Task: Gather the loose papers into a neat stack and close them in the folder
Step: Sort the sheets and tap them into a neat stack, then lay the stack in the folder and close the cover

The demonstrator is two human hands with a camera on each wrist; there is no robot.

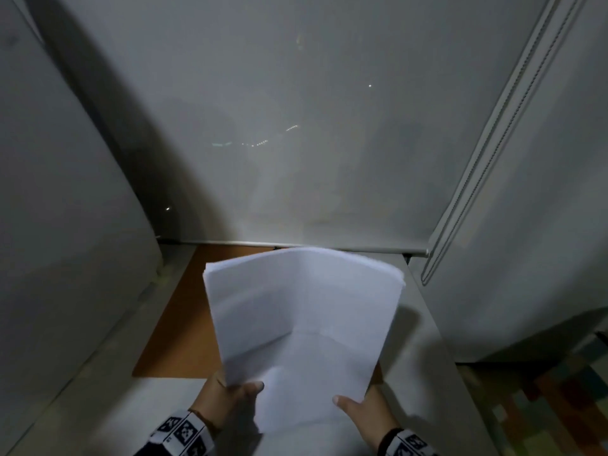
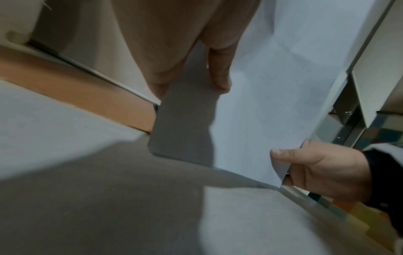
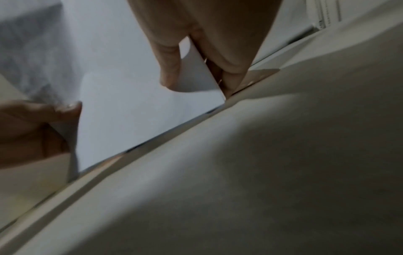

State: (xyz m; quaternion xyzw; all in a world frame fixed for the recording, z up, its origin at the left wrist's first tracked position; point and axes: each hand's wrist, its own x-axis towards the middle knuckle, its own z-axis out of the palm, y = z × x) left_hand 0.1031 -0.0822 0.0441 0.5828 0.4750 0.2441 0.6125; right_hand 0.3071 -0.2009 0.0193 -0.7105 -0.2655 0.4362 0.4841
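Both hands, left hand [image 1: 227, 398] and right hand [image 1: 365, 414], pinch the near edge of a white paper stack [image 1: 302, 311], thumbs on top. Creased and bowed, the sheets stand tilted above an orange-brown folder [image 1: 184, 327] lying on the grey table [image 1: 82, 406].

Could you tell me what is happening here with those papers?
A person holds a stack of white papers by its near edge, left hand and right hand each pinching a corner, thumbs on top. The stack is raised over a brown folder lying on the grey desk. The papers are not yet in it.

dim grey table [image 1: 82, 406] before pale blind [image 1: 296, 110], patterned floor [image 1: 543, 406]
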